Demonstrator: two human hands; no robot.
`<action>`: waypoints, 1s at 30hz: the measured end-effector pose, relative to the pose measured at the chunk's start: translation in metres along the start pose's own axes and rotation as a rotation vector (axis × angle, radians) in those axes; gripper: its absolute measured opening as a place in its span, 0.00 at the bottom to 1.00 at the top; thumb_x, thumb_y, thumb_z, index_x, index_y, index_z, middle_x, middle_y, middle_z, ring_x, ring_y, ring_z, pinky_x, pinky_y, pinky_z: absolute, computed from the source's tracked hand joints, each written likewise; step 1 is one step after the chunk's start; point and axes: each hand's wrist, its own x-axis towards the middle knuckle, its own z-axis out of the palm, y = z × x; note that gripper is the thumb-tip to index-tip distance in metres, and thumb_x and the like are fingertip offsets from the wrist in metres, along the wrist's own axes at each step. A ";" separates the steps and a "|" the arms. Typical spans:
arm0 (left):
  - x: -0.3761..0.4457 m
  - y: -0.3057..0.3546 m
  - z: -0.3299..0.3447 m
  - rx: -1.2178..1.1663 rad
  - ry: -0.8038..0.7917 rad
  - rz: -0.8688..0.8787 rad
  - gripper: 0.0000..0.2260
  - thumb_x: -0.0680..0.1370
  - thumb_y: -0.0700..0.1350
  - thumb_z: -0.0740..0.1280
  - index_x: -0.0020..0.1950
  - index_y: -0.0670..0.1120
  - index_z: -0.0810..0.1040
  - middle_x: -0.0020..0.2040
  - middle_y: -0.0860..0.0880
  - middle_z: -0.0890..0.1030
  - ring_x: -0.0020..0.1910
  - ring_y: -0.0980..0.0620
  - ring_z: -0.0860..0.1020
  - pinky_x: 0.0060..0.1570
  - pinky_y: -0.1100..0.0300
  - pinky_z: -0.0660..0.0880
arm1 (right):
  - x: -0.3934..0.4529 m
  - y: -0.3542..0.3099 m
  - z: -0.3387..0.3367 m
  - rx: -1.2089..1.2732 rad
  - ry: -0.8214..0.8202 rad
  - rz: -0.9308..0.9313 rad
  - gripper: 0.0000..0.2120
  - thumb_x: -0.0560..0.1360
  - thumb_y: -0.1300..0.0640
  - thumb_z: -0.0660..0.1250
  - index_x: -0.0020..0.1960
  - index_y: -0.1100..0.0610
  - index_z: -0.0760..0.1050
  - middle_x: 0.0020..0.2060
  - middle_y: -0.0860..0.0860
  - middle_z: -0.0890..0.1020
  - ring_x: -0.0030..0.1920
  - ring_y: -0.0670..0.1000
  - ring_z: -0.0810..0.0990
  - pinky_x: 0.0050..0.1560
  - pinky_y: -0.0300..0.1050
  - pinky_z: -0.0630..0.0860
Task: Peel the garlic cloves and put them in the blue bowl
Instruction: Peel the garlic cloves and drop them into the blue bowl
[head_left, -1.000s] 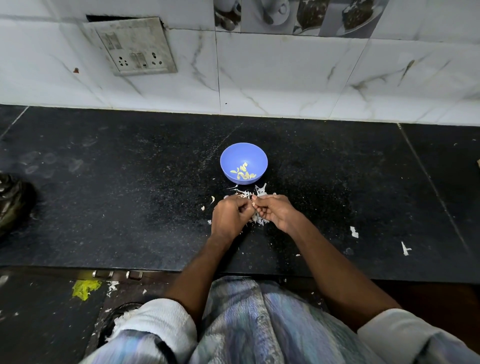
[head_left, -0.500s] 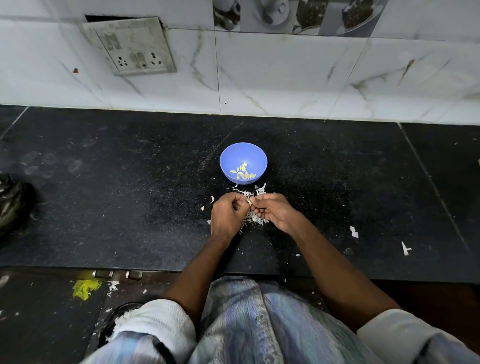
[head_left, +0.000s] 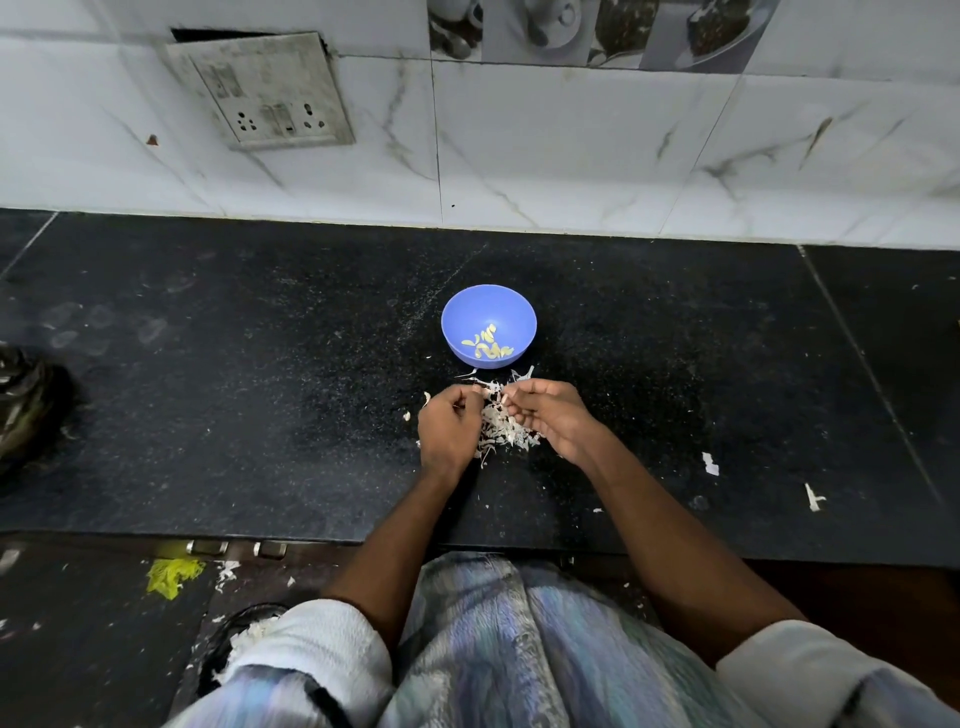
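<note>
Black stone counter (head_left: 260, 415): blue bowl (head_left: 488, 317) holding several peeled garlic cloves (head_left: 487, 347). Just in front, pile of garlic skins (head_left: 501, 423). Left hand (head_left: 448, 431) curled; right hand (head_left: 553, 418) pinches a small pale piece (head_left: 503, 399) above the pile. Socket plate (head_left: 262, 91) on marbled wall tiles (head_left: 571, 145).

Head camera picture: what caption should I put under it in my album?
Two hands, left hand and right hand, peel garlic above a skin pile near the blue bowl.

The blue bowl (head_left: 488, 326) sat upright just above frame centre on the black counter, with several pale yellow peeled cloves (head_left: 487, 347) lying at its bottom. Just below it lay a heap of white skins (head_left: 501, 423), partly hidden by two hands.
</note>
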 end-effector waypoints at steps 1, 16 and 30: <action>-0.002 0.001 0.000 0.017 -0.007 0.032 0.08 0.81 0.46 0.71 0.43 0.48 0.86 0.36 0.55 0.85 0.35 0.57 0.82 0.41 0.58 0.78 | 0.001 -0.001 0.000 0.022 0.015 -0.004 0.08 0.80 0.65 0.71 0.57 0.67 0.81 0.40 0.56 0.84 0.39 0.48 0.80 0.41 0.36 0.79; -0.002 0.004 -0.001 -0.063 -0.031 0.160 0.03 0.77 0.38 0.77 0.48 0.45 0.89 0.41 0.55 0.88 0.38 0.58 0.85 0.41 0.67 0.80 | -0.001 0.002 0.004 0.016 -0.034 -0.020 0.08 0.78 0.66 0.72 0.56 0.68 0.82 0.46 0.61 0.86 0.42 0.49 0.85 0.46 0.39 0.82; 0.007 -0.003 0.004 -0.331 -0.096 -0.112 0.06 0.80 0.34 0.72 0.45 0.41 0.86 0.39 0.43 0.87 0.39 0.48 0.85 0.46 0.52 0.83 | -0.004 -0.005 0.022 -0.365 0.075 -0.196 0.02 0.74 0.66 0.72 0.42 0.64 0.83 0.33 0.53 0.84 0.32 0.45 0.79 0.35 0.36 0.75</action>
